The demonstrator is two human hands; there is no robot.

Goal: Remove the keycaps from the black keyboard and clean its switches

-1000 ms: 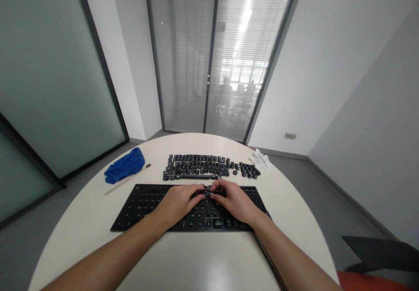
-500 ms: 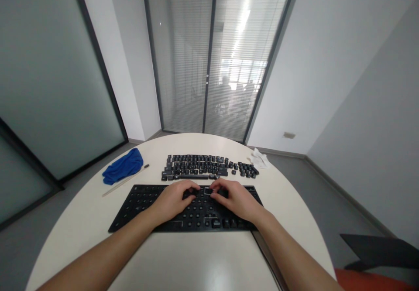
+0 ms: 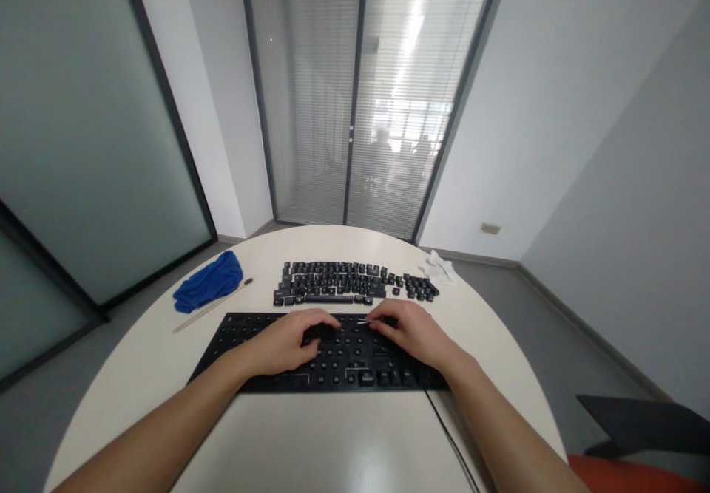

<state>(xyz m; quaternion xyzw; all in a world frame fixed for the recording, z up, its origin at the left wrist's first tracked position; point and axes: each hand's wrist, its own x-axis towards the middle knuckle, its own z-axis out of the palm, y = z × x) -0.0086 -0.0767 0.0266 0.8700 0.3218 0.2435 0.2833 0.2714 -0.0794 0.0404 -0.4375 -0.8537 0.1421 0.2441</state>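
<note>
A black keyboard (image 3: 327, 383) lies across the table with most of its keycaps off and its switch stems bare; a few caps remain along its near edge. Over its middle, my left hand (image 3: 291, 341) has thumb and forefinger apart, with nothing between them. Just to the right, my right hand (image 3: 407, 330) pinches a thin, bright metal wire (image 3: 363, 321) above the keyboard's far part. The wire's other end is hidden by the fingers. Thin pale wires also show on the keyboard's near side. Beyond my hands, loose black keycaps (image 3: 333, 284) stand in rows.
To the left lie a blue cloth (image 3: 208, 284) and a thin stick with a dark brush tip (image 3: 214, 304). Crumpled white tissue (image 3: 439, 267) is at the far right. A cable (image 3: 450, 437) runs from the keyboard toward the near edge of the white round table (image 3: 310, 441).
My left thumb and forefinger have spread, and that hand has drawn slightly left. The wire, between both hands before, has moved right and lifted with my right hand.
</note>
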